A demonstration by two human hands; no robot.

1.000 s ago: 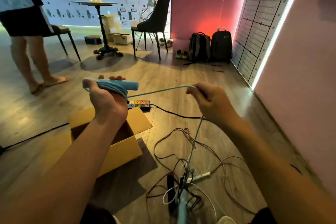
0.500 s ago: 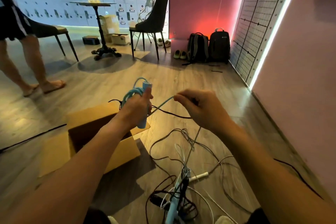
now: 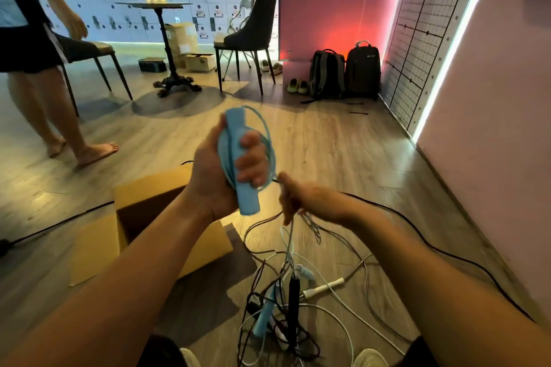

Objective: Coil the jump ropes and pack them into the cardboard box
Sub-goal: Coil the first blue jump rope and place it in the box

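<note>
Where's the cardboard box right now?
In the head view the cardboard box sits open on the floor at lower left, below the left hand and just left of the tangled rope pile.

floor [image 3: 343, 143]: wood planks | near left: open cardboard box [image 3: 205, 249], flaps out | near middle, just right of the box: tangled jump ropes [image 3: 290, 304] | far right: two backpacks [image 3: 328, 74] against the wall

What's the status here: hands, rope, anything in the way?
Left hand grips blue handle, rope coiled round it. Right hand pinches the loose length. Box open beside. Other ropes tangled below.
</note>
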